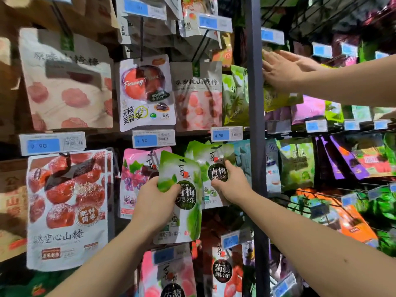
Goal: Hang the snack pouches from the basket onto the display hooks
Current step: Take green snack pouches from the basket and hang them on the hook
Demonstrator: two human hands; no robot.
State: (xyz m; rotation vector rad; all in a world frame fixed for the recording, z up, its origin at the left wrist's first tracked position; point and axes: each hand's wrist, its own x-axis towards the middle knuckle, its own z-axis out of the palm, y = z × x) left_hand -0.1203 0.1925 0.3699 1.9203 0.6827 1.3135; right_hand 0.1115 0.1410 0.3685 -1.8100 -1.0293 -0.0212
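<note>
green pouch [184, 168] held upright, long axis vertical, clenched in left grip [154, 200] | hung green pouches [216, 155] just up-right of it, pinched by right grip [232, 183]

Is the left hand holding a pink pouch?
No, the left hand grips a green pouch, tilted in front of the hanging pink pouches, while the right hand holds the hanging green pouches.
</note>
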